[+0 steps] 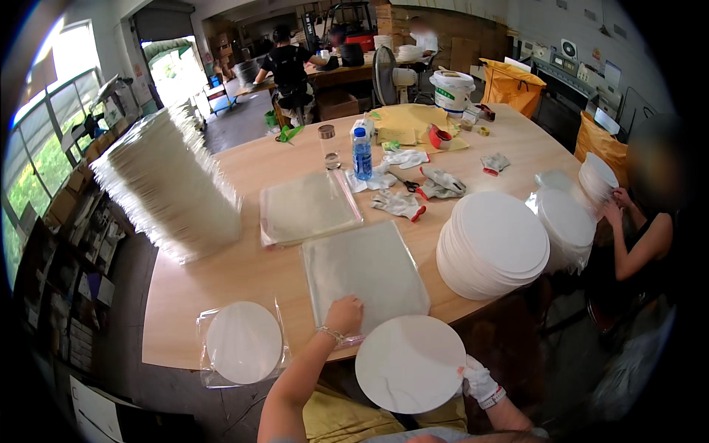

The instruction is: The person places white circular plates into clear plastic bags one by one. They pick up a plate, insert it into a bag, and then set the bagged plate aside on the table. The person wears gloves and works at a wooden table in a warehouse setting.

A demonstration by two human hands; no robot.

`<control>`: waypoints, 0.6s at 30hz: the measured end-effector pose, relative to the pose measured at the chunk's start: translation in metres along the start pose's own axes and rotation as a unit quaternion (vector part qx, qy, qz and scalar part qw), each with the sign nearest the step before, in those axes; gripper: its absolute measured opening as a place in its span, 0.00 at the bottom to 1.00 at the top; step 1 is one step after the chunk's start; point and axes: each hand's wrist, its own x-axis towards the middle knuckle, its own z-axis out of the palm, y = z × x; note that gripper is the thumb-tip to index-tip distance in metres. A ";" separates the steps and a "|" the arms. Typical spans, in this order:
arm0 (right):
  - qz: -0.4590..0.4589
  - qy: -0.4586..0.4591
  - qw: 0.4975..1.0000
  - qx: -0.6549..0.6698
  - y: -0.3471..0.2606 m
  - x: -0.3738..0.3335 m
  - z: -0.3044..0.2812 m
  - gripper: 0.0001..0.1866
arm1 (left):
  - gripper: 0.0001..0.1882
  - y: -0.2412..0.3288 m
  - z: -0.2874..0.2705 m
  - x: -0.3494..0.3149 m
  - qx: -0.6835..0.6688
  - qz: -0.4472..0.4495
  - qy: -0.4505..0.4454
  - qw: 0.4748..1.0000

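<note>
My right hand (480,381), in a white glove, grips the right edge of a white round disc (410,364) held just off the table's near edge. My bare left hand (345,314) rests on the near part of a stack of clear plastic bags (369,267), its fingers curled in on the top bag. A pink strip runs along the bags' near edge. To the left, another white disc (244,342) lies inside a clear bag that overhangs the table edge. A tall pile of white discs (493,240) stands to the right of the bags.
A tall leaning stack of bagged discs (166,184) stands on the table's left. Beyond lie a second bag stack (310,207), a water bottle (362,155), scissors (408,184) and work gloves (442,183). At right, a co-worker's hands (617,207) hold discs beside another pile (565,218).
</note>
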 end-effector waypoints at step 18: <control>0.083 0.165 0.936 0.301 -0.010 0.046 0.105 0.04 | 0.13 0.036 -0.048 -0.057 -0.648 -0.270 0.148 0.696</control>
